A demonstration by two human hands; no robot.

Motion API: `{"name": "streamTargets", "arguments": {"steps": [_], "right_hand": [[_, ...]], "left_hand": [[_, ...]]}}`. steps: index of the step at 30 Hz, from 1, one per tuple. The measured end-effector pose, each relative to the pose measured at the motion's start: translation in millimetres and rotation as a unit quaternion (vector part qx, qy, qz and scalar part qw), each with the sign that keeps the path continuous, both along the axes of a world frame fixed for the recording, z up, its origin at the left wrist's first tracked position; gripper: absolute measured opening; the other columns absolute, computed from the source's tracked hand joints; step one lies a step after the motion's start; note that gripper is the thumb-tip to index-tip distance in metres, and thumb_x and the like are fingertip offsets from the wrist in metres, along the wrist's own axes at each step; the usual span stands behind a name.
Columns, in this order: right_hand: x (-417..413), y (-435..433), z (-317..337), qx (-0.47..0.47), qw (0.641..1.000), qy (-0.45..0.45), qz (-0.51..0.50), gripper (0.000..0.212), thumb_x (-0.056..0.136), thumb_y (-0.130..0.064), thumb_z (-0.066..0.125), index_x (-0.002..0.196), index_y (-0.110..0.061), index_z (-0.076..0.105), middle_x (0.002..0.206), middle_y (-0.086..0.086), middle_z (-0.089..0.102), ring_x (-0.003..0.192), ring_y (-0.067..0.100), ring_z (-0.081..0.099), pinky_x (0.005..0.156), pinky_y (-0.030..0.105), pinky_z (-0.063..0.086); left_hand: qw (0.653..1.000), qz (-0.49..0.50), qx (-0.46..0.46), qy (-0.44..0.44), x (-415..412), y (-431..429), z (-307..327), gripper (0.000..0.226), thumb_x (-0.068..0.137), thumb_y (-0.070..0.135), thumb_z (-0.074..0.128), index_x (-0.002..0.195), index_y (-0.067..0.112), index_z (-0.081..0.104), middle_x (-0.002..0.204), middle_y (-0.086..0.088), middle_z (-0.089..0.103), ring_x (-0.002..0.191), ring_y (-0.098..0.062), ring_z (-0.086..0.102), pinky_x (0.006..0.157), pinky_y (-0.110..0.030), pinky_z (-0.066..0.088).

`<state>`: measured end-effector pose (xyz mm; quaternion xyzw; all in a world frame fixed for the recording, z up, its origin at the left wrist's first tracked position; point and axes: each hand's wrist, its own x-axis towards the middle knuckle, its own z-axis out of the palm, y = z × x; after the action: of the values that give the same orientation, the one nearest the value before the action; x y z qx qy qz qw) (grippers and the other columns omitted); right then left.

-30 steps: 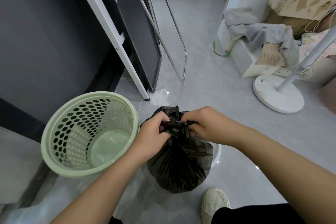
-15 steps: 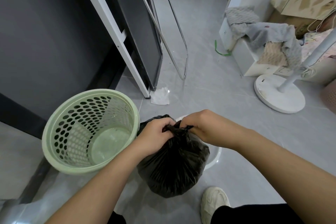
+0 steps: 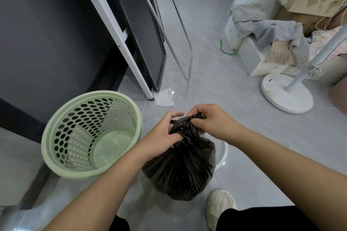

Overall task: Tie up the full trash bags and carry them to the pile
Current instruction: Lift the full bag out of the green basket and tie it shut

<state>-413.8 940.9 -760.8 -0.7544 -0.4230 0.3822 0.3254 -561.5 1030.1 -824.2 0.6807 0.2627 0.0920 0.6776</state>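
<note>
A full black trash bag point(image 3: 180, 170) stands on the grey floor in front of me, its top gathered into a twisted neck. My left hand point(image 3: 161, 133) grips the neck from the left, fingers curled round the plastic. My right hand point(image 3: 210, 122) pinches the bunched top end of the bag from the right. Both hands meet at the neck, close together. The bag's bulging body hangs below them and partly hides a white round object on the floor behind it.
An empty pale-green perforated bin point(image 3: 90, 135) stands to the left of the bag. A crumpled white tissue point(image 3: 164, 97) lies by the leaning metal frames point(image 3: 180, 30). A white fan base point(image 3: 287, 95) and boxes draped with cloths point(image 3: 272, 32) stand at right. My shoe point(image 3: 219, 204) is below.
Both hands have worked along the bag's neck: the top is now twisted up into a tighter bunch, the right hand pinching its end higher and the left hand gripping lower.
</note>
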Motion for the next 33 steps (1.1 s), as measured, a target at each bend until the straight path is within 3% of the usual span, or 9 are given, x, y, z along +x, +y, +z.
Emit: {"name": "streamTargets", "arguments": {"steps": [2,5,9,12,18,22,25,28,33], "right_hand": [[1,-1,0,-0.012,0.999,0.033,0.000,0.012,0.088,-0.001,0.058,0.085,-0.010,0.067,0.074,0.015,0.066,0.065,0.025,0.062,0.076,0.042,0.057],[0,-1,-1,-0.032,0.996,0.078,-0.016,0.013,0.088,-0.001,0.059,0.083,-0.009,0.067,0.070,0.009,0.065,0.060,0.017,0.062,0.070,0.032,0.059],[0,-3,4,-0.045,0.986,0.157,-0.038,0.011,0.090,0.004,0.054,0.093,-0.001,0.064,0.071,0.009,0.064,0.051,0.007,0.063,0.055,0.018,0.055],[6,-3,3,-0.040,0.981,0.182,-0.052,0.030,0.090,0.007,0.045,0.114,-0.005,0.059,0.086,0.012,0.065,0.069,0.013,0.068,0.068,0.025,0.058],[16,-10,0,-0.140,0.983,-0.026,0.116,0.053,0.075,-0.043,0.071,0.122,-0.029,0.051,0.100,-0.012,0.066,0.089,0.006,0.063,0.080,0.024,0.048],[7,-7,-15,-0.119,0.949,-0.247,0.159,0.012,0.086,-0.034,0.063,0.081,-0.022,0.062,0.076,-0.005,0.061,0.078,0.018,0.057,0.074,0.034,0.050],[14,-5,-11,-0.065,0.976,-0.203,0.050,0.026,0.090,-0.022,0.057,0.065,-0.020,0.054,0.059,-0.006,0.049,0.064,0.017,0.049,0.059,0.029,0.039],[27,-6,-7,-0.037,0.988,-0.144,-0.037,0.022,0.094,-0.016,0.049,0.075,-0.014,0.060,0.062,-0.003,0.052,0.064,0.016,0.049,0.057,0.024,0.038],[27,-3,-15,-0.037,0.998,-0.035,-0.044,0.024,0.097,-0.017,0.041,0.097,-0.014,0.065,0.083,0.016,0.068,0.065,0.016,0.062,0.055,0.023,0.045]], "left_hand": [[0.999,-0.038,-0.004,0.016,0,-1,0,0.049,0.085,0.003,0.058,0.129,0.023,0.048,0.101,-0.002,0.064,0.080,-0.010,0.064,0.063,-0.026,0.051],[0.997,-0.053,0.003,0.047,3,-4,-2,0.028,0.088,-0.002,0.054,0.115,0.003,0.057,0.082,-0.001,0.057,0.062,0.001,0.054,0.052,-0.014,0.043],[0.998,0.002,0.001,0.063,5,-3,-8,0.016,0.088,0.011,0.058,0.101,0.003,0.062,0.071,-0.003,0.055,0.062,-0.015,0.050,0.053,-0.022,0.041],[0.996,0.057,-0.005,0.070,6,-3,-11,0.018,0.087,0.017,0.061,0.096,0.001,0.061,0.069,-0.003,0.056,0.058,-0.016,0.049,0.055,-0.028,0.040],[0.991,0.124,-0.025,0.053,2,1,-12,0.009,0.089,0.013,0.057,0.088,0.012,0.066,0.072,-0.001,0.061,0.054,-0.014,0.047,0.054,-0.026,0.040],[0.992,0.118,-0.009,0.055,1,2,-11,0.008,0.088,0.012,0.057,0.088,0.009,0.065,0.076,-0.004,0.064,0.061,-0.019,0.052,0.057,-0.029,0.043],[0.989,0.118,0.040,0.083,-1,6,-11,0.010,0.089,0.016,0.058,0.087,0.008,0.064,0.076,-0.002,0.064,0.051,-0.013,0.052,0.058,-0.027,0.044],[0.985,0.133,0.055,0.097,-4,10,-11,0.009,0.090,0.016,0.058,0.082,0.014,0.063,0.069,0.004,0.062,0.044,-0.009,0.050,0.054,-0.024,0.042],[0.987,0.109,0.066,0.094,1,7,-7,0.007,0.090,0.013,0.058,0.089,0.010,0.064,0.067,0.003,0.059,0.042,-0.005,0.049,0.050,-0.015,0.042]]}}
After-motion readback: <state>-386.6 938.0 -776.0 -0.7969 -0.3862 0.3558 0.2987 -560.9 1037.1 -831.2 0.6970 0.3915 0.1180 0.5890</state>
